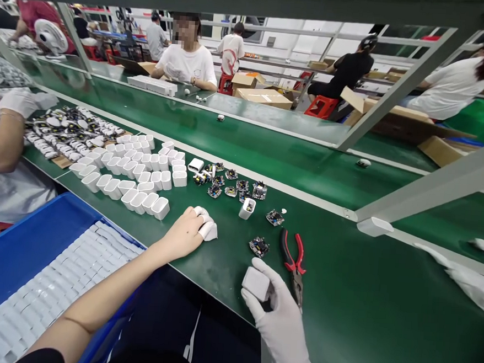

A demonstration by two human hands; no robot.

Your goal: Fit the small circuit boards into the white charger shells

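My left hand (186,233), with white finger cots on its fingertips, is low over the green bench. Its fingers are closed on a small white piece (211,232), mostly hidden beneath them. My right hand (280,311) wears a white glove and grips a white plastic housing (255,283) between thumb and fingers, near the bench's front edge. Just beyond it lies a circuit board (259,247), with another board (275,217) farther back. A white housing (247,208) stands upright with parts inside. Red-handled pliers (293,257) lie right of my gloved hand.
Rows of open white housings (139,166) stand at left, beside a pile of assemblies (69,130). A blue bin (27,222) of white pieces is at lower left. A co-worker's gloved hand (17,102) works at far left. A slanted metal post (433,178) rises at right.
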